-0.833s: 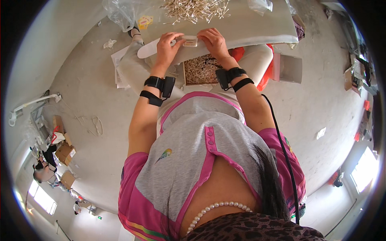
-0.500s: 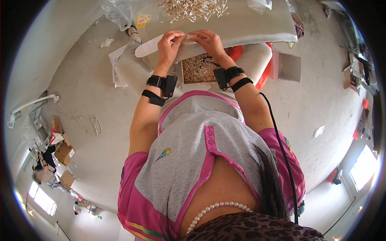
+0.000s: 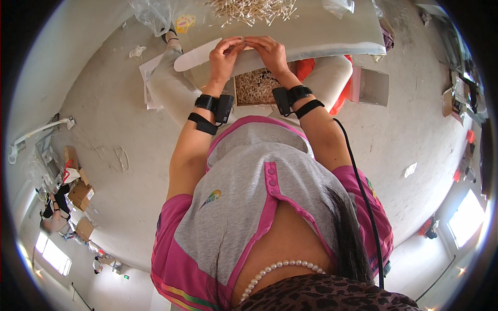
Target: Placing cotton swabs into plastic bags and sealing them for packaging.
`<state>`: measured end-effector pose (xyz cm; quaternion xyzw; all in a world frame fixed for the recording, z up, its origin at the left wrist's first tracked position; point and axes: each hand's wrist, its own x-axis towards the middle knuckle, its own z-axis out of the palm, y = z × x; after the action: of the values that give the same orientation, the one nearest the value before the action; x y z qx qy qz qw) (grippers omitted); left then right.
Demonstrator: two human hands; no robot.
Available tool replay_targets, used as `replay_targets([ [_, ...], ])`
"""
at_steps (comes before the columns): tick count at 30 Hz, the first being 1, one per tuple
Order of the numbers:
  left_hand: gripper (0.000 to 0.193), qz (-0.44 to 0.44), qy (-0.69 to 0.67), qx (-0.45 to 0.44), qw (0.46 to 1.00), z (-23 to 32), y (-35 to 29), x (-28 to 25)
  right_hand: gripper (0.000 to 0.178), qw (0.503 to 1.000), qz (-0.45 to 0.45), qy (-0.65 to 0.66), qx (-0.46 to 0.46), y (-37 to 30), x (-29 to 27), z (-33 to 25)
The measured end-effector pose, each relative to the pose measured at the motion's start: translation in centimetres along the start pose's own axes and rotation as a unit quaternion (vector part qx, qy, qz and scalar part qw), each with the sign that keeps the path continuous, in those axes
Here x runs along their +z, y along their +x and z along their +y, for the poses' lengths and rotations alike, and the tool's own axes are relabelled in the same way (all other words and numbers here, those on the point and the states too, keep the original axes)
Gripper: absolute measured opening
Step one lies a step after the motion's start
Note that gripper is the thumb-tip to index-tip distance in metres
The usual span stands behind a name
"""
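Note:
At the near edge of the table (image 3: 311, 39), both my hands are close together with their fingertips meeting. My left hand (image 3: 224, 56) is closed, thumb bent against the fingers. My right hand (image 3: 268, 53) is closed too, its fingers curled in toward the left. Whatever they pinch is hidden by the fingers. Just beyond them lies a loose heap of cotton swabs (image 3: 252, 10). Beside my left hand is a white rounded strip (image 3: 196, 57). Below my hands, between my legs, sits a box full of cotton swabs (image 3: 255, 87).
A clear plastic bag (image 3: 153, 15) and a yellow packet (image 3: 184, 23) are at the far left. To the right of my leg stand a red bag (image 3: 340, 98) and an open pinkish box (image 3: 372, 87). Cardboard boxes (image 3: 82, 196) and another person (image 3: 58, 210) are at the left rim.
My hands have drawn closer together and moved slightly up. The small pale thing visible between my fingers earlier is now covered by them.

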<state>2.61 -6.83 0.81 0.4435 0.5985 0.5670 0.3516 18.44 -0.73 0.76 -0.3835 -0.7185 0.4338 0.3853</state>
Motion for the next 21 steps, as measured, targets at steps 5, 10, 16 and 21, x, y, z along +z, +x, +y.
replay_targets([
  [5,0.014,0.001,0.015,0.011,1.0,-0.5,0.0,0.2,0.024,0.998,-0.011,0.037,0.043,-0.2,-0.1,0.5],
  [10,0.013,-0.001,0.033,0.004,0.999,-0.5,0.0,0.2,0.026,0.992,-0.051,0.093,0.063,0.1,-0.2,1.0],
  [16,0.011,0.01,0.047,-0.006,0.999,0.0,-0.2,0.3,0.024,0.999,-0.007,0.043,0.023,-0.1,0.6,0.9],
  [21,0.006,0.027,0.145,0.037,0.988,1.3,-0.4,0.6,0.021,0.998,0.036,0.027,0.045,-0.5,1.1,-0.7],
])
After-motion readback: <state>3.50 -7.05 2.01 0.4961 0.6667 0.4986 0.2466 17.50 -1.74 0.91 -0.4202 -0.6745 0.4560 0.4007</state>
